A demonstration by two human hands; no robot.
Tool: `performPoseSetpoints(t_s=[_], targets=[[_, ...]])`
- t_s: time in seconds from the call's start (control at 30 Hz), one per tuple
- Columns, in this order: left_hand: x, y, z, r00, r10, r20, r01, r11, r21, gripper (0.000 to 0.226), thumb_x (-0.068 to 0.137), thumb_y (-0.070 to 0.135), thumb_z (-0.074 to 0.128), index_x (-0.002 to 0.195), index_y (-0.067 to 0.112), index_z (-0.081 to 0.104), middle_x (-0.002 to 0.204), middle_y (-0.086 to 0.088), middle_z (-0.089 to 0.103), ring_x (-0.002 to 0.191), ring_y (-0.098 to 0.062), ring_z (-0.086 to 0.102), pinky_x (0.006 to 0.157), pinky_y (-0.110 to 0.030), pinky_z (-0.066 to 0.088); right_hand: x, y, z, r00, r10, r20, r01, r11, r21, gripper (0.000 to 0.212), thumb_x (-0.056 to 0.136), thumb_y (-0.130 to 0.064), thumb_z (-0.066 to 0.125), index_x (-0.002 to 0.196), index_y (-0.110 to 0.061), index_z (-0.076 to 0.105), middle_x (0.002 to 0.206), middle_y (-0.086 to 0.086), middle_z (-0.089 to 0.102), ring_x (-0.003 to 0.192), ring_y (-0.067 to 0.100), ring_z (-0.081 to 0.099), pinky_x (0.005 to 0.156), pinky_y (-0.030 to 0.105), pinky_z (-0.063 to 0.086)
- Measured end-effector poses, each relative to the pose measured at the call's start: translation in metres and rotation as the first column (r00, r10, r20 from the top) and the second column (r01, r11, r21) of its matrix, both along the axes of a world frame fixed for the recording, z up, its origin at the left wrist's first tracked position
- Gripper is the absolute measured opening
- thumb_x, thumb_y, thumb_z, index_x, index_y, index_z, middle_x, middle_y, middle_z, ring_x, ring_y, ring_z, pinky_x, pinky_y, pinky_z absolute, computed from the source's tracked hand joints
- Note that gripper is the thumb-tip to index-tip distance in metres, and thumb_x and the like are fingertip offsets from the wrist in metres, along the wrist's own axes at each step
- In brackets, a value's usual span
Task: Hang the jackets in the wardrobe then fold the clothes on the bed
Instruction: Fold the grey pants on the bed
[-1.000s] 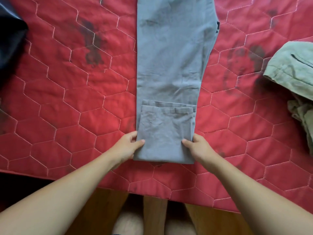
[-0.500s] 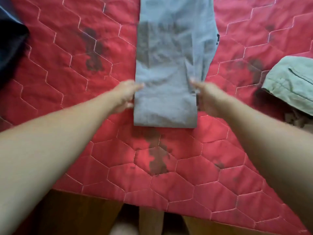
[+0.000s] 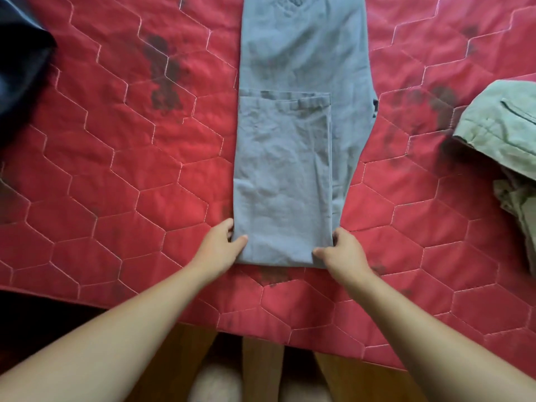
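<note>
Here, grey-blue trousers (image 3: 290,175) lie lengthwise down the middle of a bed (image 3: 130,184) with a red quilted cover, their near end folded up over the rest (the hem lies flat across the cloth). The left hand (image 3: 219,246) pinches the fold's near left corner, thumb on top, fingers tucked at the edge. The right hand (image 3: 340,252) pinches the near right corner likewise. An olive garment (image 3: 499,126) lies well apart on the right, a dark garment (image 3: 20,68) far left.
</note>
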State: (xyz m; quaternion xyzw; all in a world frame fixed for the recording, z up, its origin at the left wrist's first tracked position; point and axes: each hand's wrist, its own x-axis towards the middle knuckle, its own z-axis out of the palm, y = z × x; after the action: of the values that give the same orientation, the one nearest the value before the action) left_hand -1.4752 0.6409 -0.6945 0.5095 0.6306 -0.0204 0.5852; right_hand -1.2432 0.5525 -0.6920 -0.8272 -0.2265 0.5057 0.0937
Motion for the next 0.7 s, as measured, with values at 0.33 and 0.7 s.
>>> performPoseSetpoints(t_s=[0.33, 0.7], targets=[[0.022, 0.004, -0.011, 0.778, -0.255, -0.575, 0.598, 0.581, 0.552, 0.081, 0.092, 0.037, 0.06, 0.16, 0.012, 0.023, 0.164, -0.022, 0.017, 0.153, -0.038, 0.016, 0.12, -0.053, 0.03, -0.009, 0.025, -0.008, 0.668, 0.342, 0.66, -0.629, 0.734, 0.256, 0.072, 0.085, -0.035, 0.069, 0.15, -0.016, 0.042, 0.153, 0.021, 0.039, 0.141, 0.042, 0.037, 0.107, 0.058, 0.041], [0.039, 0.061, -0.047, 0.671, -0.346, -0.655, 0.741, 0.302, 0.6, 0.065, 0.097, 0.043, 0.044, 0.155, 0.015, 0.037, 0.166, -0.017, 0.021, 0.155, -0.033, 0.017, 0.122, -0.059, 0.018, 0.013, 0.072, -0.058, 0.426, 0.431, 0.795, -0.849, 0.494, 0.187, 0.059, 0.098, -0.05, 0.048, 0.148, -0.019, 0.048, 0.166, 0.014, 0.025, 0.153, 0.037, 0.021, 0.121, 0.063, 0.018]])
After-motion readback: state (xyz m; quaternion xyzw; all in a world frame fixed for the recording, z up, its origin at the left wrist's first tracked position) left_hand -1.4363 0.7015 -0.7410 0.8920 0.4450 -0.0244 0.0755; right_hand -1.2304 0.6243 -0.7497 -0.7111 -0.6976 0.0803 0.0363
